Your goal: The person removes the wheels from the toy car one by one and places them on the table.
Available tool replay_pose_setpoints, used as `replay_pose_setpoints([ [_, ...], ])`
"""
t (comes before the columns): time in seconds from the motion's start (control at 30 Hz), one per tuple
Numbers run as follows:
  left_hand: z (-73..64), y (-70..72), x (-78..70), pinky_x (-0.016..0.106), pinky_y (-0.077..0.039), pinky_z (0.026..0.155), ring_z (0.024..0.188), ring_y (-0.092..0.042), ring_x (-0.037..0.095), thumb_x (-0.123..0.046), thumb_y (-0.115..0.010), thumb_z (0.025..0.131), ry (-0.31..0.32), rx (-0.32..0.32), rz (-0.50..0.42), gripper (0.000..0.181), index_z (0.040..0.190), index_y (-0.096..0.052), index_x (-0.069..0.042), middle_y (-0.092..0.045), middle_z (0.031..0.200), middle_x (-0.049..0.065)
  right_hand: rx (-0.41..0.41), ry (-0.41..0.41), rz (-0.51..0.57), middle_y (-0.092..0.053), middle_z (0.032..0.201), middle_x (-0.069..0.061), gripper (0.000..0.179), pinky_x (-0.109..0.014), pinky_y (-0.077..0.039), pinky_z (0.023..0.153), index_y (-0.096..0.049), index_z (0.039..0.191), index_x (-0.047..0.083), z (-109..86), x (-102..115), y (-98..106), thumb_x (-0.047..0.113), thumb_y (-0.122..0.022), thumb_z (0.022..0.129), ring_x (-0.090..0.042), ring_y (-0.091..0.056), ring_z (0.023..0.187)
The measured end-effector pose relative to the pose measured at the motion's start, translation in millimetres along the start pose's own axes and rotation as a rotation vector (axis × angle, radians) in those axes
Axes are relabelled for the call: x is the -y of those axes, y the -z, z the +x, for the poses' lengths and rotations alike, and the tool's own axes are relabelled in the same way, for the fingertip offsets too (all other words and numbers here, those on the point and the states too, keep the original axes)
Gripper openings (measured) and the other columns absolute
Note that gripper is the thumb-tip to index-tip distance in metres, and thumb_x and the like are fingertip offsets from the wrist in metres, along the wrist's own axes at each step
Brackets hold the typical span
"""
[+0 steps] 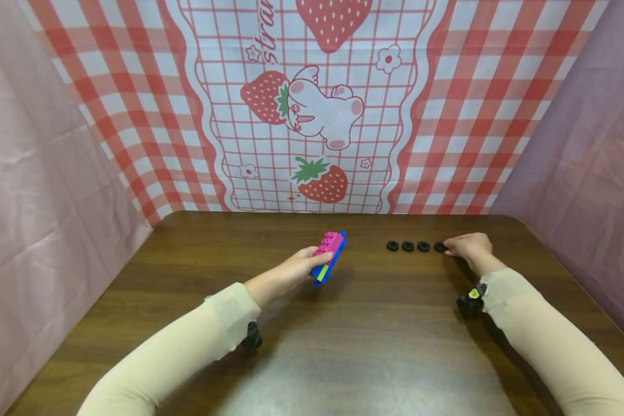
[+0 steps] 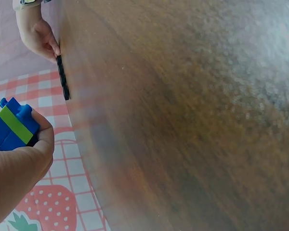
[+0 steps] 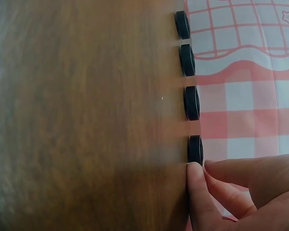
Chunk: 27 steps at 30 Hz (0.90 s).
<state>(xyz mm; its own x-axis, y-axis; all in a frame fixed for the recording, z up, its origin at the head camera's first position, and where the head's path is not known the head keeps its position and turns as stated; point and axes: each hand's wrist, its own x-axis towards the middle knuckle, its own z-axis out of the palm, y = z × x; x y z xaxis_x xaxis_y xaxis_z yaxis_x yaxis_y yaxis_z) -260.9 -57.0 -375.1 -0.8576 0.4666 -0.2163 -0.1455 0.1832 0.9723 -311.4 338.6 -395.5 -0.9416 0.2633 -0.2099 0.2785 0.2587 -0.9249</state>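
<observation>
My left hand (image 1: 291, 270) grips a toy-brick block above the table, thumb across its near side. The block has a pink studded top (image 1: 329, 245), a blue base (image 1: 335, 257) and a lime green stripe (image 2: 15, 124); blue knobs stick out at its ends. Far to the right, several small black toy tires (image 1: 408, 246) lie flat in a row. At the row's right end, my right hand (image 1: 470, 248) pinches the edge of the last tire (image 3: 195, 149) between thumb and fingertips. That tire rests at table level in line with the others.
The brown wooden table (image 1: 353, 335) ends at a hanging cloth (image 1: 270, 173) with red checks and strawberries. Pale pink curtains (image 1: 57, 173) hang on both sides. A small black camera (image 1: 470, 303) is strapped at the right wrist, another black camera (image 1: 252, 336) at the left.
</observation>
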Motion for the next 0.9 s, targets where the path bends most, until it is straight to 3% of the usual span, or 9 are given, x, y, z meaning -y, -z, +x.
replay_pose_setpoints([
  [0.2,-1.7,-0.8,-0.8,0.026,-0.048,0.078,0.086,-0.054,0.012,-0.024,-0.045,0.103,-0.003,-0.011,-0.003,0.047,0.135,-0.039,0.009,-0.055,0.098,0.006,0.037,0.001,0.066,-0.063,0.060,0.011,0.032,-0.024,-0.057,0.068,-0.055,0.117,-0.022,-4.4,3,2,-0.005,-0.058,0.091,-0.003,-0.068,0.060],
  [0.7,-6.9,-0.7,-5.2,0.024,-0.047,0.072,0.085,-0.053,0.013,-0.022,-0.045,0.102,-0.025,-0.038,-0.009,0.043,0.133,-0.038,0.007,-0.053,0.099,0.007,0.049,0.062,0.042,-0.060,0.066,0.014,0.050,-0.023,-0.057,0.072,-0.038,0.133,-0.022,-16.0,17,2,0.005,-0.055,0.095,-0.002,-0.067,0.062],
  [0.9,-7.2,-4.8,-7.5,0.028,-0.048,0.082,0.091,-0.056,0.016,-0.021,-0.044,0.102,-0.026,-0.085,-0.045,0.039,0.132,-0.039,0.004,-0.053,0.108,0.012,0.096,0.100,-0.013,-0.060,0.067,0.016,0.056,-0.026,-0.057,0.077,-0.036,0.136,-0.021,-21.8,32,-3,0.014,-0.055,0.097,0.000,-0.068,0.065],
])
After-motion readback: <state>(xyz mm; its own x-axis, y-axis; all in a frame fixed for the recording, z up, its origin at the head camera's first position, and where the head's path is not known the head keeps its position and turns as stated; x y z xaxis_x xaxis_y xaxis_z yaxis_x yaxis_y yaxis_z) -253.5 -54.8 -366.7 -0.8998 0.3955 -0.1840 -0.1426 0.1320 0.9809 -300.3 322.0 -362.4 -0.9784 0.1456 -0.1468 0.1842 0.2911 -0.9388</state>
